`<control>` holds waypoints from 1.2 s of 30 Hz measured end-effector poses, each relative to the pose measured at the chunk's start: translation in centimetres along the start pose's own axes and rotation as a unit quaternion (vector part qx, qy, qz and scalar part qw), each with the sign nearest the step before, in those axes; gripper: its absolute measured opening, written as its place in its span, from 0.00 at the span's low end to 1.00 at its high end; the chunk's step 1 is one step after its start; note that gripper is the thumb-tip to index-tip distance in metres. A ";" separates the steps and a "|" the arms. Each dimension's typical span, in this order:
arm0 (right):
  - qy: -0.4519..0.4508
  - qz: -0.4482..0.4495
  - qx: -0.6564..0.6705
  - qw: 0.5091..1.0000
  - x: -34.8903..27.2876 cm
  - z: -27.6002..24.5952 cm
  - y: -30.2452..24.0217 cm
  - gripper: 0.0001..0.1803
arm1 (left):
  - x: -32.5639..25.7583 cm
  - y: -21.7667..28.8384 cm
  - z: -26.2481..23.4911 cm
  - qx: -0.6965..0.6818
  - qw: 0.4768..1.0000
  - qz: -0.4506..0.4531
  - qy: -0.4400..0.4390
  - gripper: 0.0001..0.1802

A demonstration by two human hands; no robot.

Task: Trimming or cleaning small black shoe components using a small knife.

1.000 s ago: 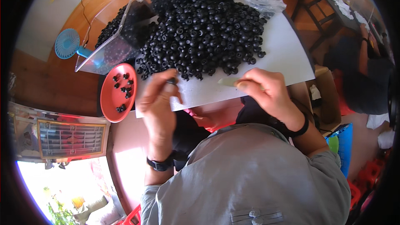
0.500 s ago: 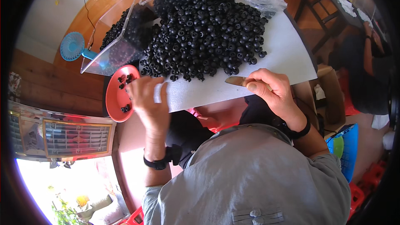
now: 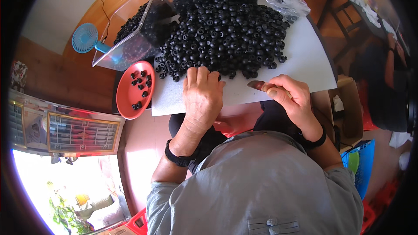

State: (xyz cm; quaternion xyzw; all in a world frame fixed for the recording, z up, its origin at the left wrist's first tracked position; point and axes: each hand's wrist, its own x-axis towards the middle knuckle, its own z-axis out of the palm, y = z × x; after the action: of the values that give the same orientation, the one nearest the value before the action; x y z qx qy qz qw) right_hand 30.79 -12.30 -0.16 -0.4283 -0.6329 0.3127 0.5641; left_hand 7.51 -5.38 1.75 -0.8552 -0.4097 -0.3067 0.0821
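Head view: left hand has moved from the red plate to the pile of black round parts, fingers spread flat. Right hand grips a small blade near the white board.

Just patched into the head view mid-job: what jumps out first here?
The big heap of small black round parts dominates, piled on a white board in the upper middle. The left hand lies palm down at the heap's near edge, while the right hand holds a small blade over the board. To the left sits a red dish holding a few of the black parts.
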 end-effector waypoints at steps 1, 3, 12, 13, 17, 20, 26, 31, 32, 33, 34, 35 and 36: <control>-0.005 -0.002 0.001 1.000 0.0 0.0 -0.1 0.10 | 0.0 0.0 0.1 0.011 1.000 -0.003 -0.004 0.13; -0.012 0.015 -0.023 1.000 0.2 -0.1 -0.4 0.11 | -0.2 -0.4 0.4 0.012 1.000 -0.002 0.004 0.13; -0.009 -0.251 -0.378 0.891 1.9 -1.4 -1.8 0.10 | -0.9 -0.7 0.6 -0.042 0.999 0.004 0.031 0.11; -0.033 -0.264 -0.428 0.864 1.9 -1.3 -1.4 0.10 | -0.8 -0.6 0.5 -0.020 1.000 0.009 0.018 0.11; -0.043 -0.252 -0.437 0.862 1.6 -1.1 -1.0 0.10 | -1.4 -0.7 0.2 -0.018 0.999 0.024 0.014 0.11; -0.020 -0.235 -0.406 0.883 1.8 -1.4 -1.4 0.10 | -1.8 -0.5 0.4 -0.029 0.999 0.023 -0.009 0.12; -0.030 -0.227 -0.422 0.877 1.7 -0.3 -1.1 0.11 | -1.5 -0.8 0.2 -0.037 0.999 0.024 0.021 0.11; 0.008 -0.016 -0.145 0.989 1.7 0.2 -1.9 0.12 | -1.5 0.0 -1.1 -0.467 0.865 -0.179 -0.036 0.10; 0.002 0.001 -0.130 0.991 1.7 0.3 -1.6 0.12 | -1.5 0.1 -0.9 -0.553 0.801 -0.225 -0.051 0.11; 0.002 0.002 -0.132 0.991 1.8 0.6 -1.6 0.12 | -1.5 0.2 -0.8 -0.629 0.726 -0.269 -0.066 0.12; 0.011 0.022 -0.114 0.993 1.8 0.8 -1.5 0.13 | -1.7 0.2 -0.2 -0.667 0.688 -0.278 -0.063 0.14; 0.021 0.043 -0.096 0.994 1.9 0.9 -1.6 0.13 | -1.7 0.3 -0.1 -0.669 0.687 -0.278 -0.064 0.14; 0.020 0.045 -0.099 0.994 2.1 0.8 -1.7 0.13 | -1.8 0.4 0.0 -0.705 0.644 -0.288 -0.072 0.14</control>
State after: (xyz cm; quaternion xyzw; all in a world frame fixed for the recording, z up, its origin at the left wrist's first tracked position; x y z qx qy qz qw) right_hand 29.73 -11.13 2.11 -0.5165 -0.6292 0.2648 0.5169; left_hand 6.98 -6.77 0.73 -0.5127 -0.3003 -0.4487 -0.6675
